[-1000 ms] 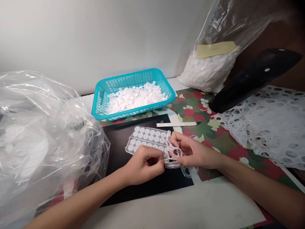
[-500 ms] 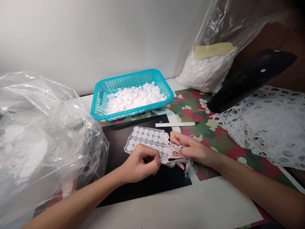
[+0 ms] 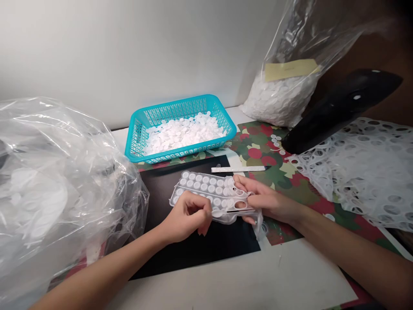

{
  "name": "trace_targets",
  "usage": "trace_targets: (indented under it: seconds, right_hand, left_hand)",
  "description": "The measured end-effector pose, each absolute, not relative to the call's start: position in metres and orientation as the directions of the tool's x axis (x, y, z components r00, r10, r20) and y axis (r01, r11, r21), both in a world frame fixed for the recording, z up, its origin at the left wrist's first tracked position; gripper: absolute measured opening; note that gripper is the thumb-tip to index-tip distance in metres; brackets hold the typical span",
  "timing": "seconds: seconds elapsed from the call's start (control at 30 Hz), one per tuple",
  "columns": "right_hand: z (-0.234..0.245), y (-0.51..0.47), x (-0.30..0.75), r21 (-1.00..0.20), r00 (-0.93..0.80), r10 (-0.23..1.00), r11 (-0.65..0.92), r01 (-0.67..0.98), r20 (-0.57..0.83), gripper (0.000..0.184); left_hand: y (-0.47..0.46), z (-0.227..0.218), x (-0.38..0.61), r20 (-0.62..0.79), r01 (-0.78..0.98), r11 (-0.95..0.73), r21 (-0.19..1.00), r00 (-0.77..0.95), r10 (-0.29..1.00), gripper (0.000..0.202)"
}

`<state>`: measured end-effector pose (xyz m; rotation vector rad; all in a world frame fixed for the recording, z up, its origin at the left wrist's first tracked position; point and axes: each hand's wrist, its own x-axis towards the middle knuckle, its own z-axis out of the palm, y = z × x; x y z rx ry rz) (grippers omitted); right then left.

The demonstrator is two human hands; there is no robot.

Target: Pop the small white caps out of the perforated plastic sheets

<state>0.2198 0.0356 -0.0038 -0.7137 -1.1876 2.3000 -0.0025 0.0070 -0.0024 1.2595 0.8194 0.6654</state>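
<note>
A translucent white sheet of round discs (image 3: 201, 186) lies over a black mat (image 3: 193, 245) in the middle. My right hand (image 3: 263, 200) grips the sheet's right end, where the discs are gone and only holes show. My left hand (image 3: 187, 215) pinches at the sheet's near edge, fingers curled on a disc. A turquoise basket (image 3: 135, 133) behind holds a heap of loose white discs (image 3: 183, 131).
A big crumpled clear plastic bag (image 3: 58, 185) fills the left. A clear bag of white discs (image 3: 280, 99) leans at the back right beside a black object (image 3: 342, 107). Emptied perforated sheets (image 3: 364, 168) pile up on the right. A narrow white strip (image 3: 237, 169) lies behind the sheet.
My left hand has moved left along the sheet's near edge, away from my right hand. The sheet's emptied right end has stretched flatter in my right hand.
</note>
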Motion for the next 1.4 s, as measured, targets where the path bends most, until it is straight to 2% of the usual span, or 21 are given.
trace_targets:
  seconds: [0.17,0.37,0.63,0.8,0.93,1.07,1.2,1.4]
  right_hand:
    - [0.0,0.042,0.221,-0.829,-0.718,0.655,-0.521,-0.204,-0.235,0.023]
    - [-0.001,0.041,0.221,-0.773,-0.733,0.632,-0.586,-0.241,-0.25,0.027]
    - [0.004,0.042,0.223,-0.9,-0.693,0.649,-0.437,-0.001,-0.314,0.035]
    - [0.008,0.039,0.222,-0.891,-0.691,0.656,-0.452,-0.036,-0.305,0.035]
    - [0.01,0.037,0.22,-0.866,-0.705,0.656,-0.485,-0.119,-0.271,0.037]
    - [0.006,0.032,0.218,-0.864,-0.718,0.657,-0.478,-0.16,-0.231,0.037]
    - [0.003,0.028,0.215,-0.935,-0.706,0.678,-0.349,-0.065,-0.204,0.029]
    - [0.006,0.029,0.216,-0.973,-0.66,0.721,-0.217,0.074,-0.211,0.023]
  left_hand:
    - [0.009,-0.009,-0.007,-0.123,-0.19,0.225,0.956,0.437,0.891,0.024]
    - [0.012,-0.006,-0.006,-0.042,-0.188,0.14,0.972,0.448,0.893,0.023]
    - [0.014,-0.007,-0.001,-0.176,-0.261,0.314,0.913,0.443,0.879,0.033]
    - [0.015,-0.005,0.004,-0.235,-0.241,0.354,0.904,0.412,0.88,0.011]
    - [0.015,-0.002,0.005,-0.221,-0.149,0.318,0.936,0.454,0.863,0.01]
    - [0.009,0.001,0.007,-0.165,0.17,0.086,0.982,0.529,0.832,0.019]
    - [0.002,0.001,0.011,-0.16,0.362,-0.081,0.929,0.586,0.795,0.028]
    - [0.001,0.0,0.012,-0.161,0.424,-0.12,0.898,0.57,0.806,0.031]
